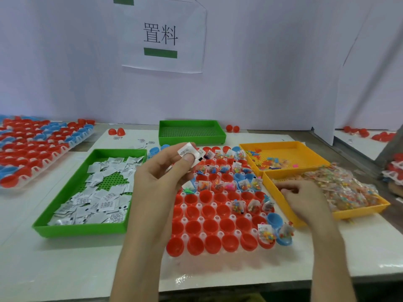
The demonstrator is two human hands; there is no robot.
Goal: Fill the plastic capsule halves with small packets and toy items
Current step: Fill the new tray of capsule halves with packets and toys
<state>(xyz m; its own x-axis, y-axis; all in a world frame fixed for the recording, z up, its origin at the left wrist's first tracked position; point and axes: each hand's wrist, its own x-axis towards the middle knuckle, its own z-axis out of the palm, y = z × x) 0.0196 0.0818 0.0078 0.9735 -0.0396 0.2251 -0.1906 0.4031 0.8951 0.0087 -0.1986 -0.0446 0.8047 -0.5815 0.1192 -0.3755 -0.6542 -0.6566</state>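
Observation:
A white rack [197, 260] in front of me holds rows of red and blue capsule halves [210, 225]; the far rows and right side carry packets and toys, the near left ones are hollow. My left hand [163, 171] is raised over the rack's far left, pinching small white packets [188, 152] between thumb and fingers. My right hand [303, 199] lies at the near edge of a yellow tray [281, 192] of clear candy packets [349, 188], fingers curled down; what they hold is hidden.
A green tray [54, 223] of white packets sits at the left. An empty green tray [192, 131] stands behind. A second yellow tray [305, 153] holds toy pieces. Another filled rack [32, 149] lies far left. Loose red halves [116, 131] dot the back.

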